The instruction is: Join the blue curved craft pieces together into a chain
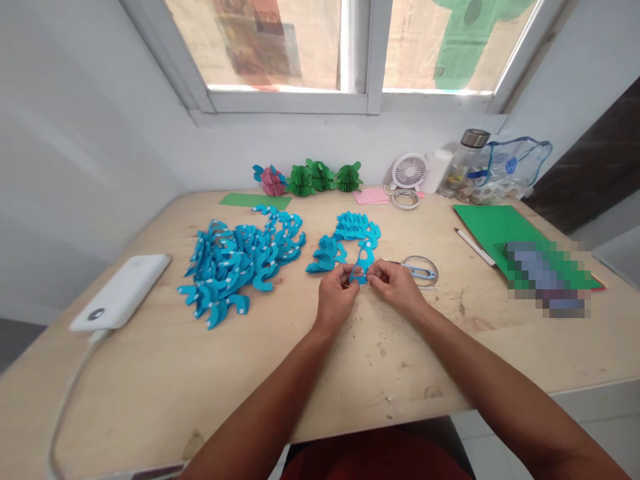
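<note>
My left hand (334, 297) and my right hand (395, 285) meet over the middle of the wooden table (310, 373). Both pinch one curved blue paper cutout (361, 269) between their fingertips. Just beyond the hands lies a small stack of the same blue cutouts (350, 241). A much larger heap of blue cutouts (240, 260) with white tabs spreads to the left.
A white power bank (121, 291) with a cable lies at the left. A clear protractor (421, 270), a pen (474, 247), green paper (493, 230), tape ring (405, 199), small fan (409, 171), bottle (465, 162) and paper honeycomb figures (310, 178) sit at the back and right.
</note>
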Demonstrator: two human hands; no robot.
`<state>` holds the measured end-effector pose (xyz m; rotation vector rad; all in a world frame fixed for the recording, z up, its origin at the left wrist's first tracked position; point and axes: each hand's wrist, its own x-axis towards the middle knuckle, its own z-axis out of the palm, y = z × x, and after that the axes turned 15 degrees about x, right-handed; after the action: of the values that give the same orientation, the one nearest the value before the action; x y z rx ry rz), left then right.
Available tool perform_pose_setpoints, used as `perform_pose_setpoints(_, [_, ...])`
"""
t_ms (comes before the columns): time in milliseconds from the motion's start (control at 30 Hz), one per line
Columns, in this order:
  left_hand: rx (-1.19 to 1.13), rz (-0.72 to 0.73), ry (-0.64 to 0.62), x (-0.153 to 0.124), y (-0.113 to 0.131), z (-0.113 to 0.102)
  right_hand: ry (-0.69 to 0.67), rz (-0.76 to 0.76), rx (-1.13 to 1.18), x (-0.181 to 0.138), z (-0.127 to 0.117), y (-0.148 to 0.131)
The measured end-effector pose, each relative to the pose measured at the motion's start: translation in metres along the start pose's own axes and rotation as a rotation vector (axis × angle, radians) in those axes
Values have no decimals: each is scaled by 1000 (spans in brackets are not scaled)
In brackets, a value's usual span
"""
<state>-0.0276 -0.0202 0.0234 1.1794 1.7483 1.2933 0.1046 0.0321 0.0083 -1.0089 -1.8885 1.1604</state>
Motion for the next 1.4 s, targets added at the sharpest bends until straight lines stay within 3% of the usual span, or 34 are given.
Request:
perform_pose_setpoints(767, [313, 255, 45, -1, -18, 3, 4, -96, -300, -6, 1, -10])
perform_pose_setpoints(1400, [152, 216, 122, 0, -25, 8, 33, -10, -416, -9, 8, -17])
